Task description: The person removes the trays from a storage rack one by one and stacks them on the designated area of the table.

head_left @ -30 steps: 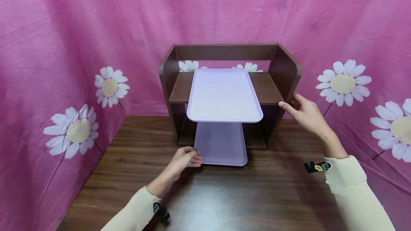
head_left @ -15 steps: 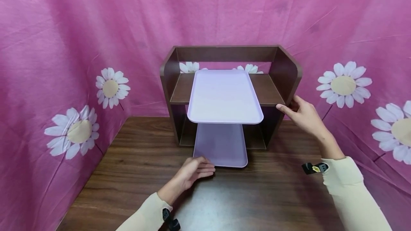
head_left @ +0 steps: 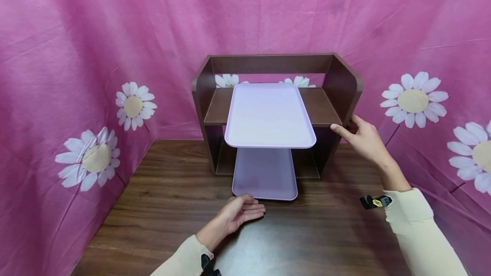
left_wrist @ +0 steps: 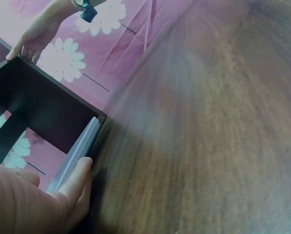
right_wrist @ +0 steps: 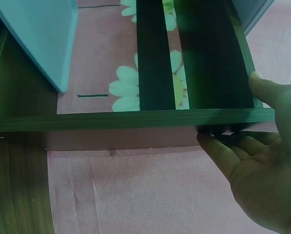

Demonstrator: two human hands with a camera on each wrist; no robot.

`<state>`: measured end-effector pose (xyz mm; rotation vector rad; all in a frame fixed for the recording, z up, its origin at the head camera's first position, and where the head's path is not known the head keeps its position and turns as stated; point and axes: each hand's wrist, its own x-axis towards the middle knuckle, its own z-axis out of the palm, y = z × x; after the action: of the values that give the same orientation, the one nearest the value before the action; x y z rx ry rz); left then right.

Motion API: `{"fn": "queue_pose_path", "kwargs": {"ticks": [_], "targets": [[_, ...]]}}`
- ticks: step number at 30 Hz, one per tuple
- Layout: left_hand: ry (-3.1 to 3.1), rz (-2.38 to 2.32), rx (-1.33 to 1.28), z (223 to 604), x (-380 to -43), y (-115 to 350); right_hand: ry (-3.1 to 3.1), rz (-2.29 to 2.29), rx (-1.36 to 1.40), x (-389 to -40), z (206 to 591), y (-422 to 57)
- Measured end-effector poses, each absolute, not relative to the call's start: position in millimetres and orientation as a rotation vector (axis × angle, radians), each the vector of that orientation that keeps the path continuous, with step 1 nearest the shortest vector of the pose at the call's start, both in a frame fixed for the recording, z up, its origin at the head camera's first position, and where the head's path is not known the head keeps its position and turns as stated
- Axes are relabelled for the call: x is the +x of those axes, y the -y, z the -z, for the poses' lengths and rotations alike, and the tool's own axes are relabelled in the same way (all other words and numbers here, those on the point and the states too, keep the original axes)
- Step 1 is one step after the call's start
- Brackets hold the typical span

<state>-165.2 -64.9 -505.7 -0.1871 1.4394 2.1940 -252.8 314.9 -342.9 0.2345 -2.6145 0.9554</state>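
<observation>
A brown two-tier desktop shelf [head_left: 270, 64] stands on the table. A pale purple tray [head_left: 270, 114] lies on its upper board and overhangs the front. Below it, a second purple tray [head_left: 265, 173] sticks out of the lower level onto the table. My left hand [head_left: 238, 215] is at this lower tray's front edge, fingers straight in front of the rim and thumb side beside it; in the left wrist view the tray edge [left_wrist: 77, 148] lies close against the hand. My right hand [head_left: 362, 137] grips the shelf's right side panel, thumb in front, fingers round the outer face.
The wooden table [head_left: 161, 208] extends in front of and beside the shelf. A pink curtain [head_left: 153, 20] printed with white daisies hangs behind and on both sides. Each sleeve cuff carries a small black camera [head_left: 376, 201].
My left hand has slid from the lower tray's front left corner to the right along its front edge, turning more palm-up. The right hand stays on the shelf; the trays look almost unmoved.
</observation>
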Motion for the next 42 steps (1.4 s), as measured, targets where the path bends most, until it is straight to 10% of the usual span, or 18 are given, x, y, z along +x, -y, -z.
{"fn": "queue_pose_path", "kwargs": {"ticks": [42], "targets": [[-1.078,-2.856,-0.294,513,-166,21,2.544,-0.971,0.182,-251,346,-313]]}}
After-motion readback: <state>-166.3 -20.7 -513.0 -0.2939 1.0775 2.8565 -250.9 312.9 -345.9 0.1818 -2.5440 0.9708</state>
